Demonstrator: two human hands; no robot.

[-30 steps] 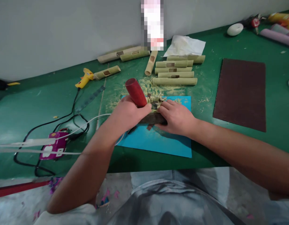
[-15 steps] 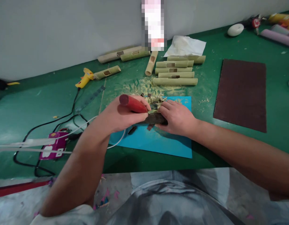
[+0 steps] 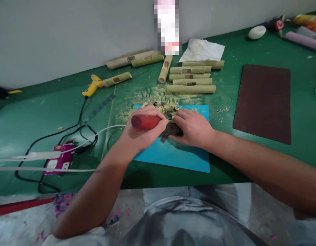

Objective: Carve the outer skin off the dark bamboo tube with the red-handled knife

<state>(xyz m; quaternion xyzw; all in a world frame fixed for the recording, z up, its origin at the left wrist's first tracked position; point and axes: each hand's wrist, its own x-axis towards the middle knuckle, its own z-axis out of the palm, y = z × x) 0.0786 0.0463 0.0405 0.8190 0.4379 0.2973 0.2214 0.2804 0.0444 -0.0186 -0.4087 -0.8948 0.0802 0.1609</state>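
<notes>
My left hand [image 3: 143,131] is wrapped round the red handle [image 3: 145,122] of a carving tool, held nearly level with its tip hidden between my hands. My right hand [image 3: 195,129] presses down on a dark piece of bamboo [image 3: 172,128] lying on the blue mat [image 3: 183,155]. Pale shavings [image 3: 164,107] are heaped just beyond both hands.
Several cut bamboo tubes [image 3: 191,77] lie behind the mat on the green table [image 3: 32,116]. A yellow glue gun [image 3: 92,84], black cables, a purple power strip [image 3: 59,163], a ruler [image 3: 98,107], a brown sheet [image 3: 264,100] and a white cloth [image 3: 202,50] surround them.
The red handle has tipped from steeply upright down to almost level, swinging left. My right hand has stayed on the bamboo piece.
</notes>
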